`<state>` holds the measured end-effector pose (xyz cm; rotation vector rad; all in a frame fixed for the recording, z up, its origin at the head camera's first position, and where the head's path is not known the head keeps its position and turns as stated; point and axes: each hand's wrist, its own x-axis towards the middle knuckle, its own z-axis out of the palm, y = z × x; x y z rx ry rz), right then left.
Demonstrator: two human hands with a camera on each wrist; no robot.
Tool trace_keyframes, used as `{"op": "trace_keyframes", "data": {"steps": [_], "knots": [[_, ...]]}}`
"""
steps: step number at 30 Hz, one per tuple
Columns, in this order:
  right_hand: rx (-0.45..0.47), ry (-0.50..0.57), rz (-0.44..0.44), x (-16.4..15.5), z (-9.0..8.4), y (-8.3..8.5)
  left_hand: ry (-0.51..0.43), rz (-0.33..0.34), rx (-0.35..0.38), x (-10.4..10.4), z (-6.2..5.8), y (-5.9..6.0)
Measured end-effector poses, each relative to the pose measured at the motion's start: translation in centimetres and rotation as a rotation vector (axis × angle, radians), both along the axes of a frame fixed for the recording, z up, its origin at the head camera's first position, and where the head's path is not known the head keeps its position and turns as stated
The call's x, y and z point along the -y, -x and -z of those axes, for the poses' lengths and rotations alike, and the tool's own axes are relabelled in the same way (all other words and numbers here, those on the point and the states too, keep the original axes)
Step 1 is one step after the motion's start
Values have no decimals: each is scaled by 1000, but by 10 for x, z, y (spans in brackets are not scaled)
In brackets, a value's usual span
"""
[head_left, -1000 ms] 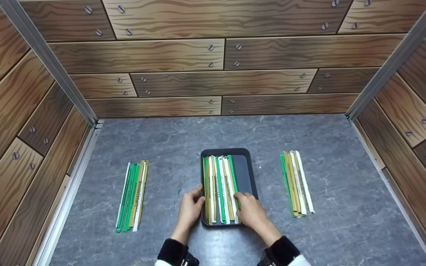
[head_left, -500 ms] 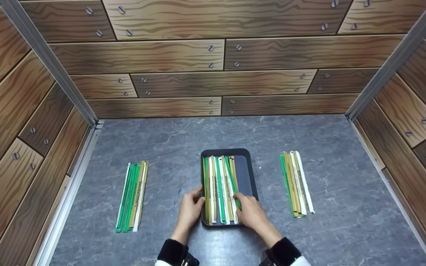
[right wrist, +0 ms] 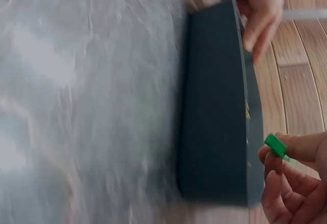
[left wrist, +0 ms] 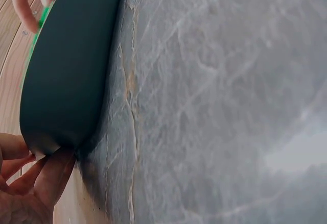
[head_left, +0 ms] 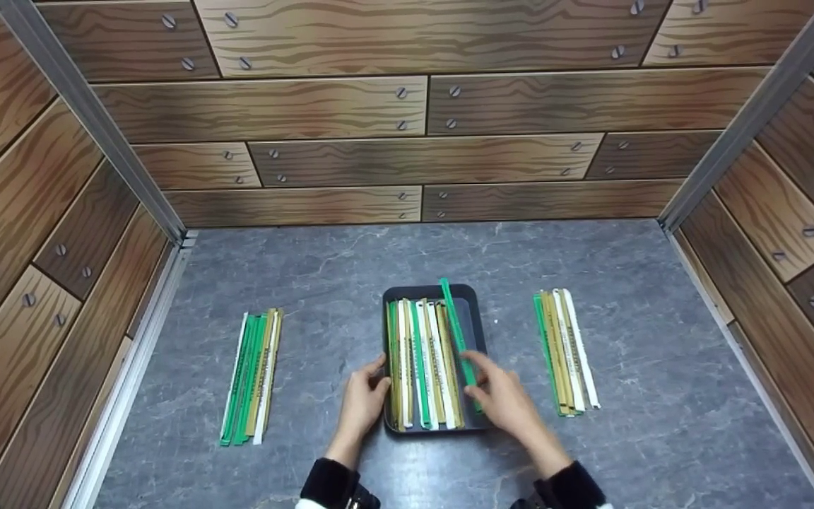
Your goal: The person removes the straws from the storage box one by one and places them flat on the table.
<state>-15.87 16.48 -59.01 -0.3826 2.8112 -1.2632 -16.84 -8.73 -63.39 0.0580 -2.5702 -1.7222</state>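
In the head view a dark rectangular tray [head_left: 478,311] holds a row of long slim packets [head_left: 407,353] in green, white and tan. My right hand [head_left: 509,399] pinches one green stick-shaped packet [head_left: 455,325] between thumb and fingers, its far end reaching past the tray's back rim. The packet's near end [right wrist: 276,145] sticks out of the fingers in the right wrist view. My left hand [head_left: 362,399] grips the tray's left side, thumb at the rim. Its fingers [left wrist: 51,175] lie against the tray's outer wall [left wrist: 71,66] in the left wrist view.
A bundle of green, tan and white packets [head_left: 251,375] lies left of the tray on the grey marbled surface [head_left: 329,283]. Another similar bundle [head_left: 566,353] lies to the right. Wood-patterned walls [head_left: 421,162] enclose the back and both sides.
My right hand has drawn the green packet out of the row, shifting it rightward and up over the tray's right part. The left hand and the tray have stayed put.
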Motion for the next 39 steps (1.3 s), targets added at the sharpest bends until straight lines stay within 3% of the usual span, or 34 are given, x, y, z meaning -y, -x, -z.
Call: {"op": "trace_keyframes", "data": {"steps": [7,13,17,25,39], "knots": [[-102,-43,217,-45,-9,4,23,-1,-45,0,1,0],[-4,-60,342,-85,-14,2,1,-2,-50,0,-1,-2],[6,-138,403,-109,-12,-1,3,-6,-46,-1,-1,-2],[100,-271,427,-140,-4,-6,19,3,-55,0,1,-1],[132,-264,448,-150,10,-4,26,12,-45,1,0,-2]]}}
